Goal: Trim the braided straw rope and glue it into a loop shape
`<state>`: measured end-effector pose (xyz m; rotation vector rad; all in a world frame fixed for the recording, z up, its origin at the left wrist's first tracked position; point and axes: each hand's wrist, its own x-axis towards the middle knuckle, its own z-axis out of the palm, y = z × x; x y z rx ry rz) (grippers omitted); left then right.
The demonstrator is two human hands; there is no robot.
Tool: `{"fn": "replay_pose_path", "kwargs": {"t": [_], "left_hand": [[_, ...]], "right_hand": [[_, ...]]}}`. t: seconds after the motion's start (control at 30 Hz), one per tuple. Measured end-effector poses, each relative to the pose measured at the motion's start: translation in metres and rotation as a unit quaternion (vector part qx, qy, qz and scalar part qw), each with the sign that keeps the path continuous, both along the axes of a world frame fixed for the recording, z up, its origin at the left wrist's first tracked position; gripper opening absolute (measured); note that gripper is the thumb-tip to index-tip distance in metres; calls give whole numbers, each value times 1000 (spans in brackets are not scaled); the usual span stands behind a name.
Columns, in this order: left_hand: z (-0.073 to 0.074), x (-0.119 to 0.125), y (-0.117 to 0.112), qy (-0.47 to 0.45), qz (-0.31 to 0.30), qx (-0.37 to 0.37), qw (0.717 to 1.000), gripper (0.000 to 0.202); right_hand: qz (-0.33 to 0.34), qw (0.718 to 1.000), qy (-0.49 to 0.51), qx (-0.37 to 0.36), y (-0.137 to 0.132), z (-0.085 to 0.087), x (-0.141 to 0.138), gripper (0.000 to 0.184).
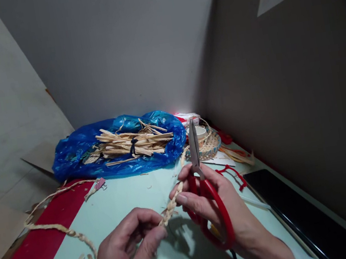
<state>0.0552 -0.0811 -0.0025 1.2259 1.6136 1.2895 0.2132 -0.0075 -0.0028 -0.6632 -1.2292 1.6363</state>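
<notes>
A pale braided straw cord (171, 206) is stretched between my two hands above the table. My left hand (123, 253) pinches it between thumb and fingertips at the lower left. My right hand (235, 205) grips the cord higher up with thumb and fingers, and the red-handled scissors (194, 143) hang in the same hand. Their blades point up and look closed, with the red loops around the fingers and by the palm. Beyond my right hand the cord runs on toward the back. On the left, another stretch of braid lies across the tabletop and passes behind my left hand.
A blue plastic bag (84, 170) holds a tied bundle of dry straw strips (135, 142) at the back. Right of it stand a woven basket (211, 146) and a white cup (197, 132). A pink clip (100, 184), red cord (238, 178) and black flat panel (297, 210) lie around.
</notes>
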Motion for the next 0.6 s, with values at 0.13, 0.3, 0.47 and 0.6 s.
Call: {"fn": "replay_pose_path", "kwargs": {"t": [0.13, 0.3, 0.47, 0.6], "left_hand": [[4, -3, 3, -88, -48, -60, 993, 20], [3, -3, 4, -146, -72, -81, 983, 23], [2, -4, 4, -228, -89, -125, 962, 22], [4, -7, 3, -275, -42, -108, 954, 18]], "right_hand": [[12, 1000, 0, -21, 0, -5, -1, 38], [24, 999, 5, -24, 2, -7, 0, 38], [0, 999, -45, 3, 8, -3, 4, 36], [-56, 966, -197, 159, 8, -2, 9, 22]]}}
